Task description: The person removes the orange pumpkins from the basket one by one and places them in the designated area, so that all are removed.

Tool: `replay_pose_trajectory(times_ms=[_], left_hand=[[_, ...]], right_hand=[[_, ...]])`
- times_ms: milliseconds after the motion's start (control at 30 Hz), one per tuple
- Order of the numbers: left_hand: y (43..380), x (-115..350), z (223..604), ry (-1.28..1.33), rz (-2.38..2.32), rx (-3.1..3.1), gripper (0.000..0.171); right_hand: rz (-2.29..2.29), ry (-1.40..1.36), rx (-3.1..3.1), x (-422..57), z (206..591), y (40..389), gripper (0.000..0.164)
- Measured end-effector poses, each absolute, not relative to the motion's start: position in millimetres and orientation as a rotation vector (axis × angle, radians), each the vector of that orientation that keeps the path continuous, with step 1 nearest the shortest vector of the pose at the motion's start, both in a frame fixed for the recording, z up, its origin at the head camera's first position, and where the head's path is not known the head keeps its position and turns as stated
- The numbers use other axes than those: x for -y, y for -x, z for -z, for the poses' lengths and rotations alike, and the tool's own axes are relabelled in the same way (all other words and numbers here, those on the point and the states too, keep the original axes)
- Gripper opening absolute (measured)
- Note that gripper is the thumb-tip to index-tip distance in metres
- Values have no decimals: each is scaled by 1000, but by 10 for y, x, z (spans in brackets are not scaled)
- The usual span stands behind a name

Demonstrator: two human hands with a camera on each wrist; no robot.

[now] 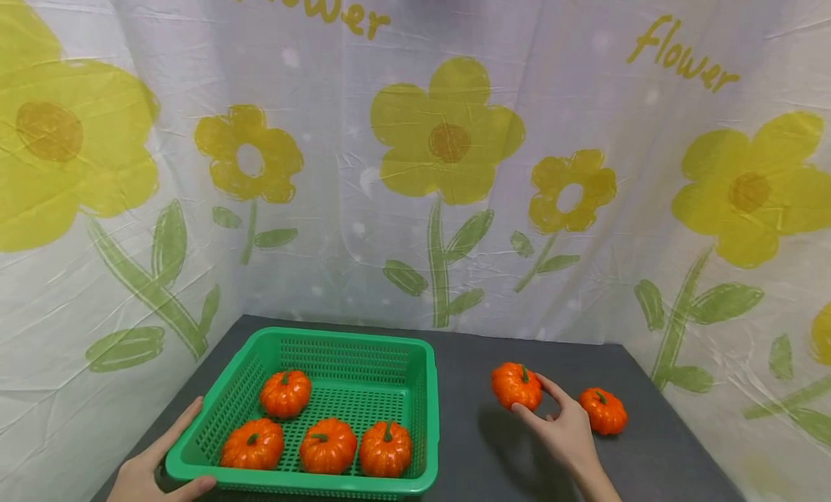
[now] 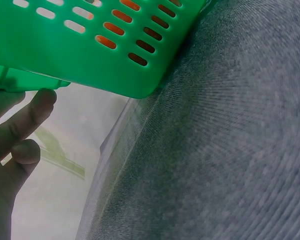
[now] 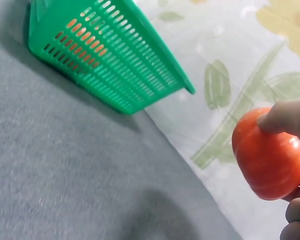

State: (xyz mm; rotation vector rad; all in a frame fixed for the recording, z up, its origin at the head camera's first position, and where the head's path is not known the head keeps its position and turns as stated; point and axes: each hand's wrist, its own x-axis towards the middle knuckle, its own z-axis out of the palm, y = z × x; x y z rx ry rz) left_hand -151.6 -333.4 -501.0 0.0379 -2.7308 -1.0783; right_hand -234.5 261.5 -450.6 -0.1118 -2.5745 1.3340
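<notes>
My right hand pinches a small orange pumpkin between thumb and fingers, holding it above the dark tabletop to the right of the basket. The right wrist view shows the thumb pressing on this pumpkin. At the near left corner of a green plastic basket, my left hand spreads its thumb and fingers along the rim. Those fingers look extended in the left wrist view, touching under the rim. Inside the basket sit several orange pumpkins with green stems, mostly along the near side.
Another orange pumpkin lies on the dark table, right of my right hand. A white cloth printed with yellow flowers hangs behind the table and along both sides.
</notes>
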Motion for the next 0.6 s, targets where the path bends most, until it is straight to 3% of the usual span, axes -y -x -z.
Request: replay_pose_trajectory(times_ms=[600], left_hand=[[1521,3346,5000,-60,1054,2742,107]], right_hand=[[-1264,291,2548,-2945,4821,2331,89]])
